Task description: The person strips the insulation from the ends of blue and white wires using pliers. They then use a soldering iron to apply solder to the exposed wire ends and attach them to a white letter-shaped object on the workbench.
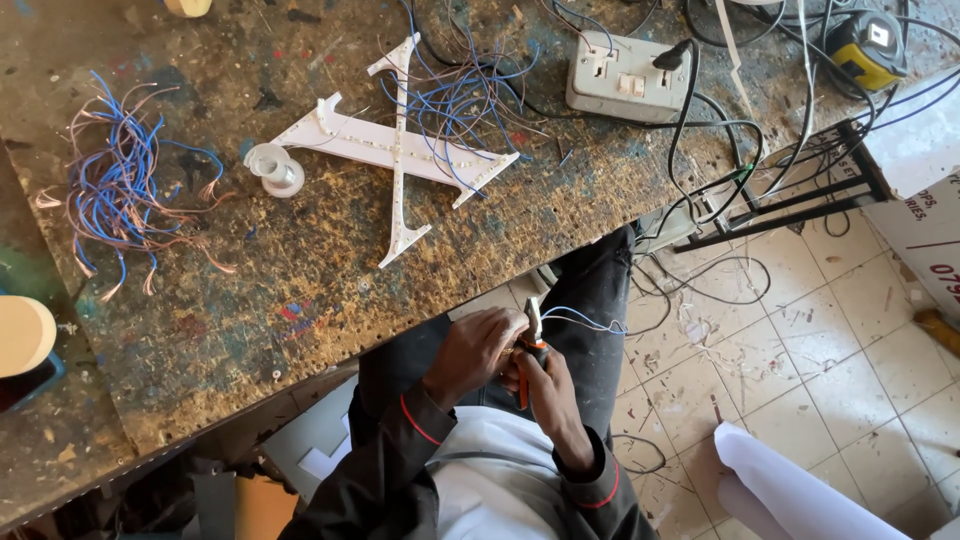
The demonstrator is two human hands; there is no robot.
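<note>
A white X-shaped sign letter lies flat on the paint-stained workbench, just left of the grey socket box. Far right of this box, at the picture's edge on the floor, stands a white cardboard package with red and dark print.

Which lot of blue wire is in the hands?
The single strand at the pliers, over the lap; the bundle and X-shaped letter's wires lie on the bench.
</note>
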